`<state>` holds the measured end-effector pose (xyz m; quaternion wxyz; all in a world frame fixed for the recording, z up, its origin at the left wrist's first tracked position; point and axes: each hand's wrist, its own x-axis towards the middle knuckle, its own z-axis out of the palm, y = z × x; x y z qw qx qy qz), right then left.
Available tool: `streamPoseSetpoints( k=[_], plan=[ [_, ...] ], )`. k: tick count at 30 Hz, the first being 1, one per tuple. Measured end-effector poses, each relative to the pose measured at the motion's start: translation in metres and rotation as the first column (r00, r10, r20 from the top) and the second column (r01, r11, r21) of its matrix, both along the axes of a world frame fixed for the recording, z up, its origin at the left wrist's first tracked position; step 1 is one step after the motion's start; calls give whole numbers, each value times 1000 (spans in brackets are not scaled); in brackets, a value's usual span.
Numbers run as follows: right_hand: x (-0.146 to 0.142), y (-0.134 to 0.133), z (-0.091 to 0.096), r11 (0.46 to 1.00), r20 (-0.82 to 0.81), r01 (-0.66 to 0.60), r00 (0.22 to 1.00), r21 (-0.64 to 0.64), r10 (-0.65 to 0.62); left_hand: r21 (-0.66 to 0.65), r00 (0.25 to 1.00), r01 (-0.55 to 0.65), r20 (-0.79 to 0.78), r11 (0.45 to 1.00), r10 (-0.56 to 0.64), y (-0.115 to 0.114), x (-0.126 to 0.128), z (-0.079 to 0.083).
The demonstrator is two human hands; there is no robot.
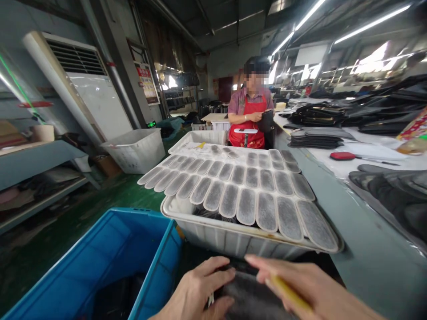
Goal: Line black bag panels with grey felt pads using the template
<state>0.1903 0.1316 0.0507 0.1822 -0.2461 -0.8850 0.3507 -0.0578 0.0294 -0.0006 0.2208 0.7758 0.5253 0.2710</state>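
A dark grey, flat-looking piece (256, 295) is at the bottom edge, partly hidden by both hands. My left hand (196, 289) grips its left side, with the thumb and curved fingers at its edge. Something small and white shows by the left thumb, too little of it to name. My right hand (310, 284) is over the right side of the piece with a yellow stick-like tool (290, 293) held in its fingers. The working end of that tool cannot be made out. Ahead, rows of grey rounded insole-like pieces (266, 211) with pale rims overlap on a white board.
Under the board is a white plastic tub (207, 231); a blue crate (160, 258) with dark contents stands at left. Along the right runs a table (360, 240) with stacked dark pieces (313, 138) and a red-handled tool (343, 155). A person in a red apron (255, 109) stands beyond.
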Motion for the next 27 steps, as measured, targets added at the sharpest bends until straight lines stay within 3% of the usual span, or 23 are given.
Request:
streamPoseSetpoints(
  k=[1,2,3,5,8,11,16,21,23,27],
  plan=[
    [-1,9,9,976,-63,70,994,-204,-85,-29,994,-18,111,999,22,-7,-2,-4],
    [-5,18,16,910,-131,115,975,-397,-180,-64,974,-35,221,997,48,-13,-3,-8],
    [-12,27,20,813,-197,125,939,-569,-282,-108,943,-46,323,993,79,-18,-3,-12],
    [-31,42,19,605,-321,16,836,-796,-445,-222,879,-41,456,974,141,-24,-1,-20],
    [-68,60,-1,334,-347,-176,748,-926,-566,-385,873,-47,433,922,225,-21,8,-32],
    [-103,70,-29,160,-267,-215,805,-964,-529,-454,890,-81,368,887,270,-10,19,-48],
    [-136,73,-56,14,-204,-210,931,-978,-302,-456,888,-115,351,882,297,8,37,-63],
    [-159,69,-65,-58,-205,-208,977,-976,-59,-451,893,-136,330,882,307,27,56,-57],
    [-169,67,-69,-71,-215,-214,977,-974,10,-453,896,-148,316,879,313,22,53,-52],
    [-179,62,-75,-80,-245,-240,967,-967,63,-450,899,-151,307,880,311,-12,38,-37]
  ],
)
